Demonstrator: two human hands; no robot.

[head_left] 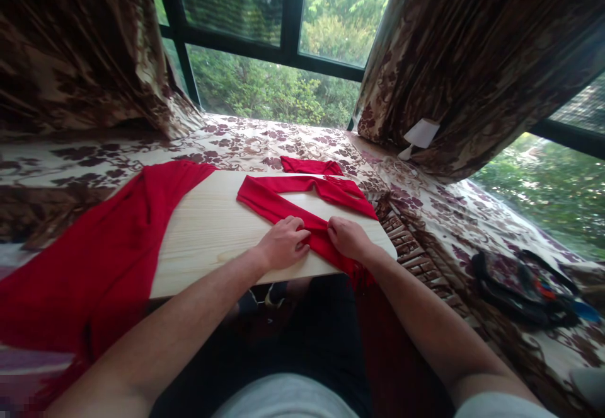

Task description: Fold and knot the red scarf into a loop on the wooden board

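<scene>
A long red scarf [302, 198] lies folded in a zigzag across a pale wooden board [212, 229], its fringed end hanging over the near edge. My left hand [283, 241] rests on the scarf near the board's front, fingers curled and pinching the cloth. My right hand [347, 236] sits just beside it, fingers bent and gripping the same strip. Between the two hands the scarf is bunched. A larger spread of red cloth [104, 260] drapes off the board's left side.
The board rests over my lap on a bed or seat covered with brown floral fabric [246, 144]. Matching curtains [472, 58] hang left and right of a window. A dark bag [524, 289] lies at the right. A white paper [418, 135] sits by the right curtain.
</scene>
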